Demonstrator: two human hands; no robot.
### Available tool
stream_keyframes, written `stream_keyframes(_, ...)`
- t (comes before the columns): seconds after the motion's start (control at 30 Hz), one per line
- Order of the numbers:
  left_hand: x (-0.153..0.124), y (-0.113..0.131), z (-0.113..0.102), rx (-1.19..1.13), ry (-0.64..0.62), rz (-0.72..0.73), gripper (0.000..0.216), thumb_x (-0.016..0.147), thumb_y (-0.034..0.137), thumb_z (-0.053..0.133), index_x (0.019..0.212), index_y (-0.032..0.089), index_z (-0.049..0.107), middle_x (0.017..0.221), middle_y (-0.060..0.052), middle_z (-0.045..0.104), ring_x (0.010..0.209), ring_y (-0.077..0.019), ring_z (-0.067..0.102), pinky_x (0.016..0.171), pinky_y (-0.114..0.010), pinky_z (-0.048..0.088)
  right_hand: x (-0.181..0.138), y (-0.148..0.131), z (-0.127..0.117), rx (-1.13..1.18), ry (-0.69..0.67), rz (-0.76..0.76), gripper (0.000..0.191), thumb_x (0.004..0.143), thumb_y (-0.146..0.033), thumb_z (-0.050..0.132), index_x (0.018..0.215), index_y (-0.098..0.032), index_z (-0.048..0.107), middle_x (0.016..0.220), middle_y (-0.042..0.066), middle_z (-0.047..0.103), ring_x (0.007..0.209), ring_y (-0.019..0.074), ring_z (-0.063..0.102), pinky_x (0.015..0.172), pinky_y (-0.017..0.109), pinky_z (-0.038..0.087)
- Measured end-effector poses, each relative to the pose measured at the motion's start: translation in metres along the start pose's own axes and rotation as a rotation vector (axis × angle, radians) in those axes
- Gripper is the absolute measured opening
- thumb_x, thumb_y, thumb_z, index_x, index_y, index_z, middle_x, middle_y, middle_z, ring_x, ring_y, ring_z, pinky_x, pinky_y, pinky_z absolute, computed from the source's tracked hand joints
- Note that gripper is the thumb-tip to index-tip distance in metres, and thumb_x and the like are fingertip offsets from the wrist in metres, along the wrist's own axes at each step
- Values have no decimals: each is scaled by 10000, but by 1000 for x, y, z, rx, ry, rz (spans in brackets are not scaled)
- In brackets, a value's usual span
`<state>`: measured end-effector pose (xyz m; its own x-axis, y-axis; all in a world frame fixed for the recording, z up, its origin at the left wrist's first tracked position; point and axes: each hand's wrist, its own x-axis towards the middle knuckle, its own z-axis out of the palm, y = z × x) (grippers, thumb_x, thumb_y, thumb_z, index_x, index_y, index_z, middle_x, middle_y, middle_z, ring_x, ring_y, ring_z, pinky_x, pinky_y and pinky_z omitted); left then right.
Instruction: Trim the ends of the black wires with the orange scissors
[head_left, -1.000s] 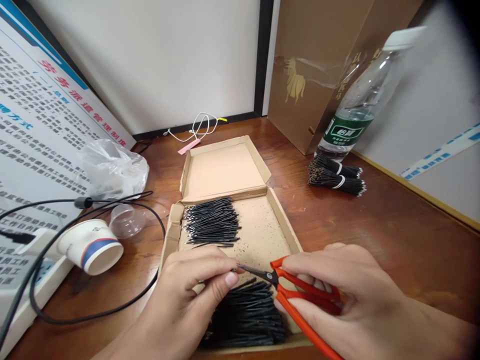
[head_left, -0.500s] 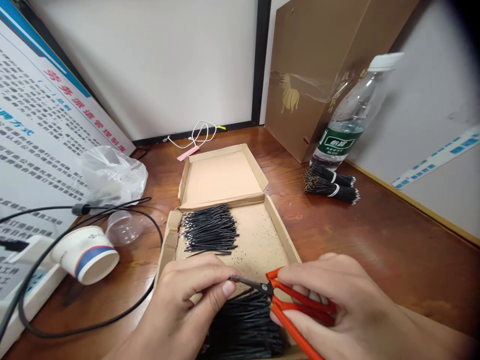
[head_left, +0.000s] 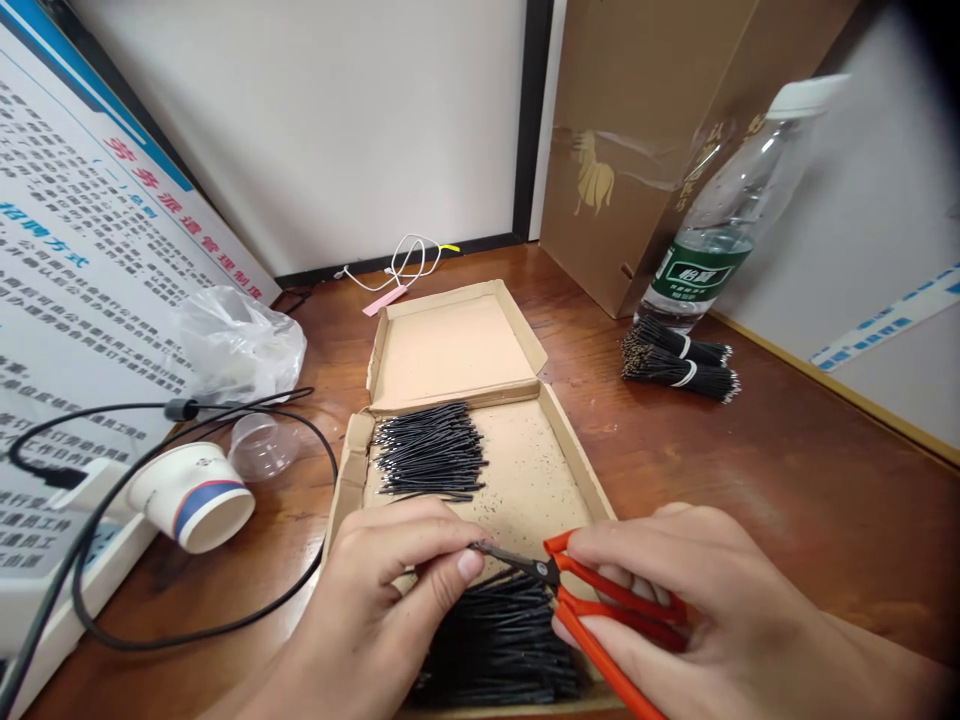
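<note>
The left hand [head_left: 397,590] pinches something hidden; the right hand [head_left: 705,600] wraps one pair of red-handled scissors [head_left: 545,570], blade tips at that pinch, over one cardboard box [head_left: 574,465] holding two black wire piles [head_left: 431,450]. Only the view has shifted slightly.

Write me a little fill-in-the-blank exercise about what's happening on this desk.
1. The right hand holds a pair of ____.
2. Inside the open cardboard box, black wires lie in ____ main piles.
3. The bottle has a label whose background is ____.
4. The bands around the wire bundles near the bottle are ____.

Missing words: scissors; two; green; white.
</note>
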<state>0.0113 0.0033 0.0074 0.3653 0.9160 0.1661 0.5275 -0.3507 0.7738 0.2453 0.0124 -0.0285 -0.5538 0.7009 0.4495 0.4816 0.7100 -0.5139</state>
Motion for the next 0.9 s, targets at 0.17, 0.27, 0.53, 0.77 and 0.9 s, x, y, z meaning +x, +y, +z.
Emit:
stream_keyframes(0.17, 4, 4, -2, 29, -22, 0, 224, 945, 109, 578, 777, 156, 718, 708, -10, 693, 653, -138, 622, 589, -224, 435, 2, 0, 0, -31, -42, -17, 164, 911, -144, 510, 776, -192, 590, 498, -43, 501, 435, 103, 334, 438, 251, 304)
stream_keyframes(0.27, 6, 6, -2, 14, -19, 9, 205, 939, 102, 587, 810, 154, 738, 711, -9, 701, 646, -134, 625, 591, -220, 442, 2, 0, 0, 19, -9, 4, 163, 871, -108, 509, 760, -203, 582, 510, -34, 512, 441, 109, 374, 438, 249, 303)
stream_keyframes(0.53, 7, 5, -1, 10, 8, 25, 208, 915, 88, 618, 748, 156, 720, 664, 7, 682, 600, -114, 601, 560, -198, 427, 2, 2, 0, 40, 6, 39, 130, 890, -164, 558, 773, -197, 604, 520, -49, 485, 448, 94, 358, 458, 240, 296)
stream_keyframes(0.77, 7, 5, -1, 1, 17, 29, 198, 906, 74, 630, 759, 161, 729, 661, 15, 679, 593, -107, 596, 560, -194, 424, 3, 2, 0, -7, -2, -3, 120, 896, -150, 539, 815, -200, 612, 509, -43, 493, 441, 102, 351, 462, 246, 296)
stream_keyframes(0.9, 6, 3, -1, 12, 26, 15, 179, 904, 89, 634, 781, 162, 741, 677, 2, 695, 600, -121, 607, 558, -208, 430, 2, 3, 0, 11, 15, 4, 102, 878, -141, 550, 850, -198, 629, 547, -25, 554, 453, 109, 420, 460, 248, 305)
